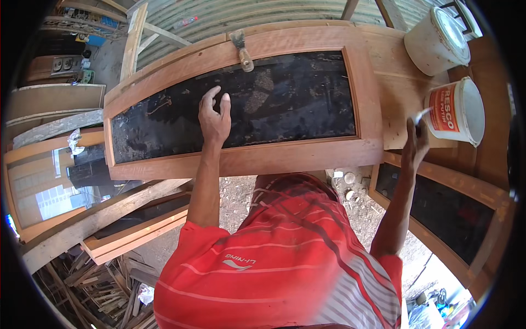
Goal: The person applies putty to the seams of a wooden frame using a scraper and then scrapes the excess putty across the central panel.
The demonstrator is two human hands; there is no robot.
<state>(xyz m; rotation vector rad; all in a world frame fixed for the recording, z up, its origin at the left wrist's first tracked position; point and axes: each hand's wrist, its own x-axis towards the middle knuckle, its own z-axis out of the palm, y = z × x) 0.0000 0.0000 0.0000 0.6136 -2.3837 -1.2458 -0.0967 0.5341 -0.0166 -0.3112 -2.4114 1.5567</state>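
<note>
A wooden-framed panel point(263, 156) with a dark, dusty pane point(296, 98) lies across in front of me. Above the pane hovers my left hand point(215, 118), its fingers curved, thumb apart, nothing in it. A putty knife point(246, 61) rests at the frame's far rail, its worn handle reaching over the pane. To the right, my right hand point(415, 143) is closed beside a white bucket point(470, 112) with an orange-red label. Something small and whitish point(421, 115) sticks out at its fingertips; its kind is blurred.
A lidded white bucket point(433, 44) stands at the far right. Another dark-paned frame point(476, 186) leans at lower right. Glazed frames point(41, 181) and a long plank point(109, 214) are at left, above a heap of wood scraps point(98, 279). Corrugated metal sheeting point(263, 13) lies beyond.
</note>
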